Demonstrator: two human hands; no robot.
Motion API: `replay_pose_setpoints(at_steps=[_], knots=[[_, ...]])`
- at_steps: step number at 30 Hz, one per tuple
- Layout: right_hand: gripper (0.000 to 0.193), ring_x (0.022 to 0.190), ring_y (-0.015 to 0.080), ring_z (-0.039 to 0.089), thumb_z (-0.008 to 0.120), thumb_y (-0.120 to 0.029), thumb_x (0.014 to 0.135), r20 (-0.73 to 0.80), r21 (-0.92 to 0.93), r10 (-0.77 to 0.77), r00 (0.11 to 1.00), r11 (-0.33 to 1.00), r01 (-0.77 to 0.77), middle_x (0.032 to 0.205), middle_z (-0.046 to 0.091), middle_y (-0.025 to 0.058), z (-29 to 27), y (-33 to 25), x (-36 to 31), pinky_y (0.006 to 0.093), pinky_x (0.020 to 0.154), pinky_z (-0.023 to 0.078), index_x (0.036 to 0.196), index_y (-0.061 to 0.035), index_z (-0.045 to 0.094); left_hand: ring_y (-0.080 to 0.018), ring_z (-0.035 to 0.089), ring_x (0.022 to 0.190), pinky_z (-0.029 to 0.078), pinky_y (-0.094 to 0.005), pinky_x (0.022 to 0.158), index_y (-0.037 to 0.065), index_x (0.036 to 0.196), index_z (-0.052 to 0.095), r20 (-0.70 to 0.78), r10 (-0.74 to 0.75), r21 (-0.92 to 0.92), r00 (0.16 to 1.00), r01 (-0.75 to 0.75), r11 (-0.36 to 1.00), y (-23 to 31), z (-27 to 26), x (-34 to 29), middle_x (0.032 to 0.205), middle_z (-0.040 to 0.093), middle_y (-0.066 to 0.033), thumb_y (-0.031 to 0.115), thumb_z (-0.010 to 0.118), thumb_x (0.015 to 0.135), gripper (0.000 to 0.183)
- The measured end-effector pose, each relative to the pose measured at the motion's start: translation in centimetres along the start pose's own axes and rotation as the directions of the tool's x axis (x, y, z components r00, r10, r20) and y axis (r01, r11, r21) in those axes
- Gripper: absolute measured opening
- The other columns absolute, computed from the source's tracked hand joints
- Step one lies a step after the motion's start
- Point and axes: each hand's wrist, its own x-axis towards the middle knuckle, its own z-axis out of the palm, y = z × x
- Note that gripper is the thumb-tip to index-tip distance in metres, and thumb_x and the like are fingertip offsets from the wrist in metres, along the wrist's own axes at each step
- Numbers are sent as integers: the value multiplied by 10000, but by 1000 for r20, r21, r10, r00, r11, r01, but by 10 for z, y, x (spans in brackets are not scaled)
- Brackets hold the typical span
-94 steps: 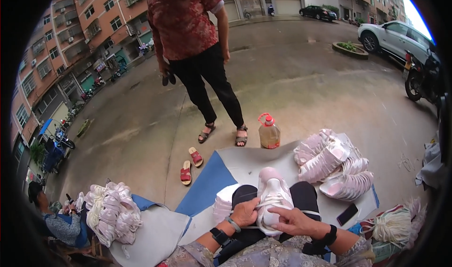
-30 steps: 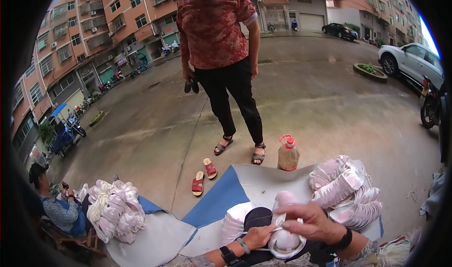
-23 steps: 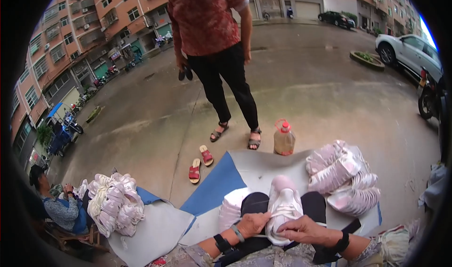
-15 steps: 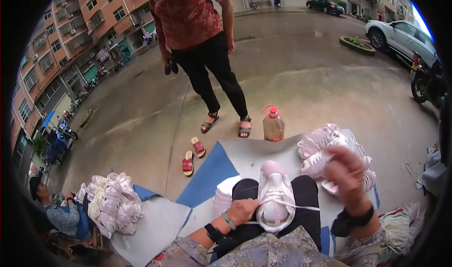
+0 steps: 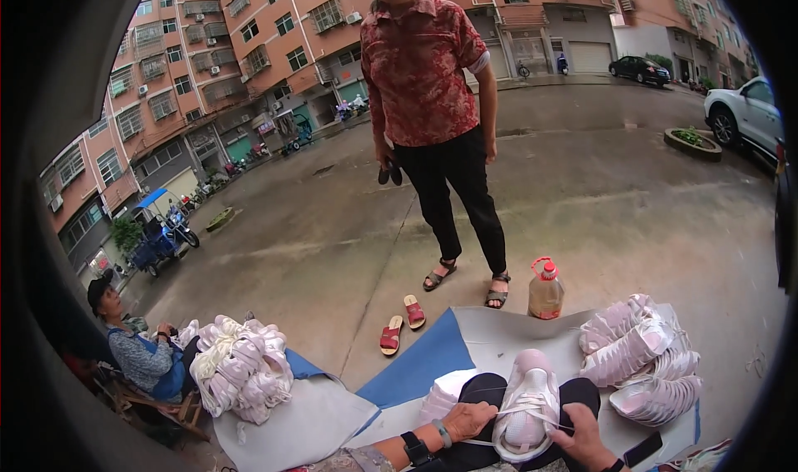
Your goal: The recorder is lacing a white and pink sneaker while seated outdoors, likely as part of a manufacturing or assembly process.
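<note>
A pale pink and white sneaker (image 5: 525, 426) rests on my lap between my dark-clad legs, its toe pointing away from me. White shoelace (image 5: 534, 400) crosses over its upper. My left hand (image 5: 467, 422) is closed at the shoe's left side, pinching one lace end. On the other side, my right hand (image 5: 587, 440) is low beside the shoe, thumb and fingers closed on the lace there. Close to my left hand, a white and pink shoe stack (image 5: 445, 395) lies partly hidden by my leg.
Piled laced shoes (image 5: 636, 339) lie on the grey and blue sheet (image 5: 490, 326) at right; another shoe heap (image 5: 243, 364) is at left. Beyond stand a red-capped jug (image 5: 545, 293), red slippers (image 5: 391, 336) and a person (image 5: 426, 73). Another person (image 5: 137, 360) sits far left.
My right hand has come down from the air over the right-hand shoe pile to the sneaker's side. My left hand stays at the lace. The view has tilted up and turned left.
</note>
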Motion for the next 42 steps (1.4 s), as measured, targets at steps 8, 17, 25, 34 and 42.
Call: replay_pose_setpoints(at_steps=[8,17,25,34,42], knots=[[573,1017,313,496,656,-304,736,266,-278,-101,959,944,177,1110,512,161,3,4,16,472,914,339,1183,-10,451,-294,552,657,460,-380,558,96,832,521,-56,91,64,994,-87,994,-4,6,7,715,504,-114,59,508,767,76],[512,985,303,520,645,-260,763,198,-255,-138,970,949,187,1081,534,146,-5,29,16,419,878,360,1175,-21,459,-307,557,614,445,-381,504,87,859,536,-147,53,28,988,-49,998,12,4,12,688,505,-105,78,565,808,59],[536,781,266,588,716,-309,719,281,-134,200,939,977,-168,858,593,106,-24,-1,15,378,697,426,1141,-55,507,-263,556,544,434,-367,444,119,843,508,-218,85,248,972,-29,968,1,-21,14,636,491,-70,91,534,809,52],[81,594,291,563,638,-107,771,148,-343,-30,988,936,80,659,544,89,-42,7,29,379,512,432,827,-85,584,-236,549,529,421,-347,429,109,783,508,-191,160,358,968,-83,930,-15,-40,8,620,473,-61,67,553,754,68],[53,578,293,562,629,-100,773,30,-236,9,1000,972,-1,618,534,82,-39,27,16,378,505,431,784,-79,582,-242,552,517,427,-350,437,112,775,505,-133,37,267,991,0,964,-2,-38,-12,602,467,-67,44,538,755,79]])
